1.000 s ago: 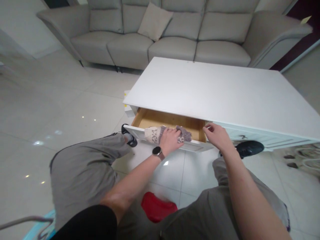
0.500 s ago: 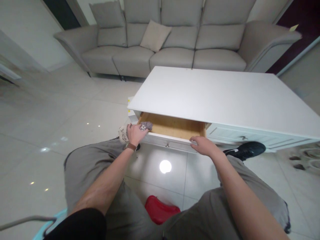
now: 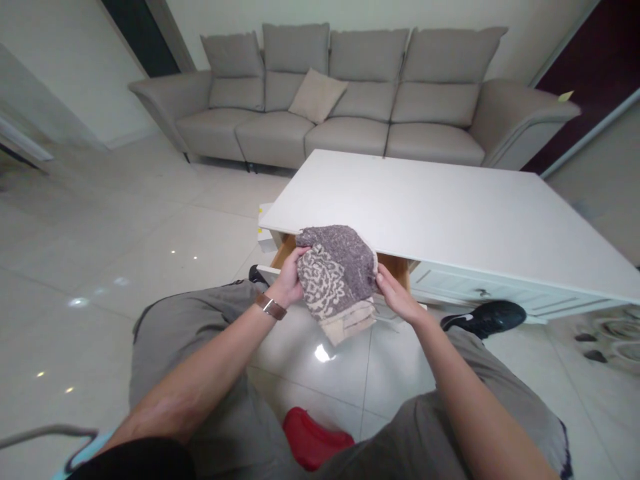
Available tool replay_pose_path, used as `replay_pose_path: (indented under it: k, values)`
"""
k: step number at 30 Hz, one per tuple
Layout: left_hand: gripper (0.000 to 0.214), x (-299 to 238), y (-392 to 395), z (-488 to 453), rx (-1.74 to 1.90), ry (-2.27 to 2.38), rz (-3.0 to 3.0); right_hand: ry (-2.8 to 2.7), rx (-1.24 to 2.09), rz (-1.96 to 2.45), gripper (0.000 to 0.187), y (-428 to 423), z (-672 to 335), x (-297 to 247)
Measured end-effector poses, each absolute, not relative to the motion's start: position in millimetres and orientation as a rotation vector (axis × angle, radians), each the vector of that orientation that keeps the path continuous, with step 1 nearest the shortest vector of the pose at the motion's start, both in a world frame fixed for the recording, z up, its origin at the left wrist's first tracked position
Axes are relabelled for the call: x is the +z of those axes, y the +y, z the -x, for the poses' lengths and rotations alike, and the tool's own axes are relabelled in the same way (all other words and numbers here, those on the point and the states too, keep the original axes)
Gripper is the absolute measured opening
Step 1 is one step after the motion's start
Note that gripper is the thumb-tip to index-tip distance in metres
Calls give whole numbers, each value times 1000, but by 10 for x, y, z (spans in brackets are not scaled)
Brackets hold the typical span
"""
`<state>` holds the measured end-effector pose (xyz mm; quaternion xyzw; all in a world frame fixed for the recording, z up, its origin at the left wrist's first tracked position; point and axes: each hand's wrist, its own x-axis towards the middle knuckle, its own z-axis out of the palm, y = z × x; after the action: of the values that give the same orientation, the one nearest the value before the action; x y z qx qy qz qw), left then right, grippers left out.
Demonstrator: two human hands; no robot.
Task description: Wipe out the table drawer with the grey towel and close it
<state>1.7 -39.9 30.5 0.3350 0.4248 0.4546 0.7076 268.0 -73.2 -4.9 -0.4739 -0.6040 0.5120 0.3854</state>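
Observation:
A grey-brown cloth (image 3: 340,273) with a cream swirl pattern and a pale border is held partly spread between both hands. My left hand (image 3: 291,277) grips its left edge, with the fingers partly behind the fabric. At the right edge, my right hand (image 3: 393,293) pinches the cloth. Below and behind the cloth is the pulled-out drawer (image 3: 284,252) of a white coffee table (image 3: 425,200); the cloth covers most of its front and its wooden inside.
A grey sofa (image 3: 345,137) with a beige cushion (image 3: 318,95) stands behind the table. On the tiled floor between my legs lies a red object (image 3: 316,440). A light-blue item with a grey handle (image 3: 50,432) is at lower left. A white box (image 3: 267,239) sits left of the table.
The cloth, earlier bunched in my left hand at the drawer's edge, is now raised and spread in front of the drawer. My right hand has left the drawer front and taken the cloth's right edge.

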Motion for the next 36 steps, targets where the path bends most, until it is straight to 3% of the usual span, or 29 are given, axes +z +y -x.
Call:
replay_pose_path:
  k: [5, 10, 15, 24, 30, 33, 36]
  values:
    - [43, 541, -349, -94, 751, 826, -725, -938, 1667, 1027, 64, -1030, -2391, 27]
    - [44, 619, -129, -121, 657, 770, -841, -759, 1641, 1054, 64, -1066, -2292, 52]
    - [78, 490, 38, -135, 727, 892, -1131, -742, 1560, 1149, 58, -894, -2328, -80]
    - [50, 549, 66, 60, 585, 777, -1291, -765, 1415, 1343, 59, -831, -2202, -314]
    - [54, 700, 73, 359, 554, 616, -1862, -935, 1008, 1573, 77, -773, -2314, -254]
    - [60, 743, 4, 409, 553, 564, -2011, -1025, 1013, 1586, 87, -803, -2312, -237]
    - [62, 751, -35, 422, 537, 507, -2054, -1095, 1053, 1612, 82, -848, -2284, -222]
